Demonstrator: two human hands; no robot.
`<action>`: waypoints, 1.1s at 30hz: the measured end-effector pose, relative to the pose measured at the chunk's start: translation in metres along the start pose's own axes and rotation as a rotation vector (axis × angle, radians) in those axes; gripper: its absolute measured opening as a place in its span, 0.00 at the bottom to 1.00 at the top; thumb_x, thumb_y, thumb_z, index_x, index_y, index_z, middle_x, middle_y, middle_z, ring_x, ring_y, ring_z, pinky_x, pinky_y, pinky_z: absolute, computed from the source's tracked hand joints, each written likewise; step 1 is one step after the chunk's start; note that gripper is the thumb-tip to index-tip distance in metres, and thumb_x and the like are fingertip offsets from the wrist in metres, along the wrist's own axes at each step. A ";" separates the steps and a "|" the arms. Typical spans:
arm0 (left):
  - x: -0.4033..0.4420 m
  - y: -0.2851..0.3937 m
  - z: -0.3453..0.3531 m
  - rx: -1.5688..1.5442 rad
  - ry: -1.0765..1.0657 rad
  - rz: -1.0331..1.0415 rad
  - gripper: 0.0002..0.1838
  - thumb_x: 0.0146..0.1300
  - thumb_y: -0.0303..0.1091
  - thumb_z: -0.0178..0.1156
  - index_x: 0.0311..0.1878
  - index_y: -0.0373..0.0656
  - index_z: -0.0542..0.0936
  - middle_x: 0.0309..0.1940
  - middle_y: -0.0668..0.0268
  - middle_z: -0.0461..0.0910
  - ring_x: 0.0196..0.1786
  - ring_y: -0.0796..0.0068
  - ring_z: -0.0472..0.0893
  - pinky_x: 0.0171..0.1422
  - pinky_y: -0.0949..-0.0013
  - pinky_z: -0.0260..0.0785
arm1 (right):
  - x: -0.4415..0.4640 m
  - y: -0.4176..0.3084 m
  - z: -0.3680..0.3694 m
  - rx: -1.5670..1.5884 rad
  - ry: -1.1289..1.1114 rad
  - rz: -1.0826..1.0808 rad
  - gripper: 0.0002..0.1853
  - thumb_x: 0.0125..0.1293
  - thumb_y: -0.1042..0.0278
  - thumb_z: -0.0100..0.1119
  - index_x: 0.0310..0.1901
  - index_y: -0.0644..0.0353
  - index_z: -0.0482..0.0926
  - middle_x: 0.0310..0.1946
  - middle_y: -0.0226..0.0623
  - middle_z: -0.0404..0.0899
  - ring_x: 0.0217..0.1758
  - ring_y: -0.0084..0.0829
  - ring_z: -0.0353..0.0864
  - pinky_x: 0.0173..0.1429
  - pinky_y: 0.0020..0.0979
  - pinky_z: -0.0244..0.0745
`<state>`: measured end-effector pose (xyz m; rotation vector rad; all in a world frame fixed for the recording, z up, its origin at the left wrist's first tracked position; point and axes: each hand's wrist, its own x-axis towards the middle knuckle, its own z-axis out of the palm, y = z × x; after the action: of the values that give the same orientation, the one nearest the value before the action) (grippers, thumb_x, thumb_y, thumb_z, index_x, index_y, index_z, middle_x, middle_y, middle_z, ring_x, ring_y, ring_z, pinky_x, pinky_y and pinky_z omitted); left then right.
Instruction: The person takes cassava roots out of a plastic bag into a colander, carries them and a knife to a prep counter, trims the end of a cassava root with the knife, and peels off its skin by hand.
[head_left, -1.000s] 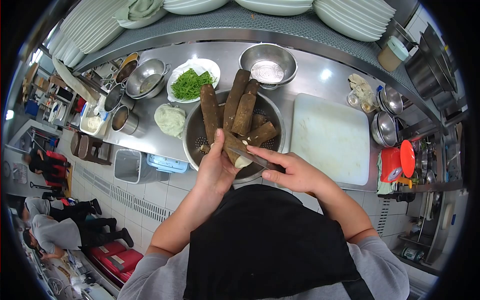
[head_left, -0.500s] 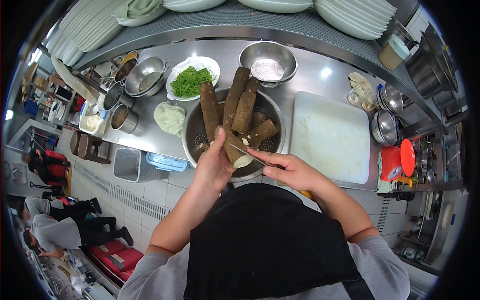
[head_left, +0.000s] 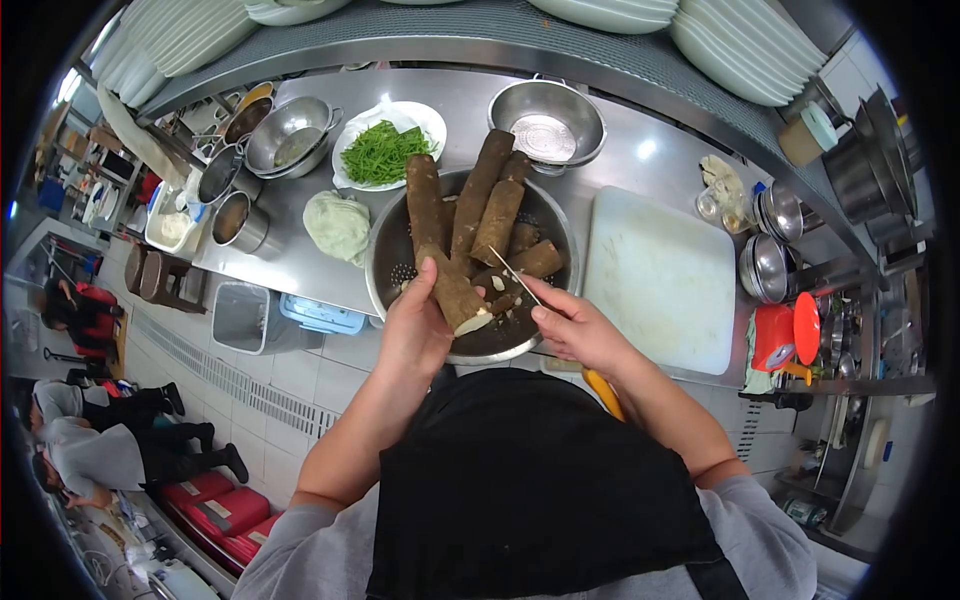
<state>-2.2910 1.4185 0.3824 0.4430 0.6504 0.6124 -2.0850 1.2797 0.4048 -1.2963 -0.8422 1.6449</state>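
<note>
Brown, rough-skinned root (head_left: 455,298) is gripped in the L hand (head_left: 412,325), thumb up along its side, pale cut end (head_left: 473,323) angled down toward the black apron (head_left: 540,480). On my head-cam feed it's over the steel colander (head_left: 556,225), near the front rim. R hand (head_left: 578,328) is closed round a knife (head_left: 518,275), blade pointing up-left; looks just R of the root & apart from it, tho I can't judge depth from here. Other roots (head_left: 484,195) lean in the colander w/ a few pale chips (head_left: 497,284). White board (head_left: 660,280) sits just R of the colander; pale-green bundle (head_left: 337,228) just L. Behind: plate (head_left: 436,122) of cut greens (head_left: 383,152) & a steel bowl (head_left: 547,115), all on the metal counter (head_left: 465,110). Red scale (head_left: 772,335) is at far R.
</note>
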 end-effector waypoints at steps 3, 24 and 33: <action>-0.003 0.010 0.007 0.009 0.032 0.039 0.27 0.79 0.55 0.51 0.68 0.42 0.71 0.54 0.58 0.82 0.54 0.62 0.84 0.62 0.55 0.76 | 0.019 0.022 -0.003 -0.308 0.061 -0.192 0.30 0.82 0.59 0.51 0.82 0.49 0.58 0.46 0.29 0.78 0.41 0.22 0.76 0.47 0.26 0.72; 0.003 0.012 0.010 0.036 -0.028 0.142 0.26 0.81 0.54 0.49 0.66 0.42 0.72 0.52 0.57 0.83 0.57 0.62 0.83 0.66 0.54 0.75 | 0.010 -0.025 0.028 -0.465 -0.129 -0.276 0.32 0.81 0.63 0.52 0.82 0.53 0.55 0.83 0.38 0.55 0.84 0.33 0.55 0.83 0.36 0.52; 0.001 0.009 0.020 0.091 -0.014 0.206 0.23 0.81 0.50 0.50 0.65 0.41 0.69 0.57 0.57 0.80 0.57 0.63 0.83 0.66 0.53 0.77 | 0.007 -0.017 0.028 -0.503 0.010 -0.304 0.29 0.81 0.63 0.52 0.80 0.53 0.61 0.73 0.35 0.69 0.75 0.30 0.67 0.76 0.32 0.61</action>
<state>-2.2807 1.4219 0.4012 0.6038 0.6252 0.7756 -2.1089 1.2929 0.4236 -1.4178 -1.4333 1.2260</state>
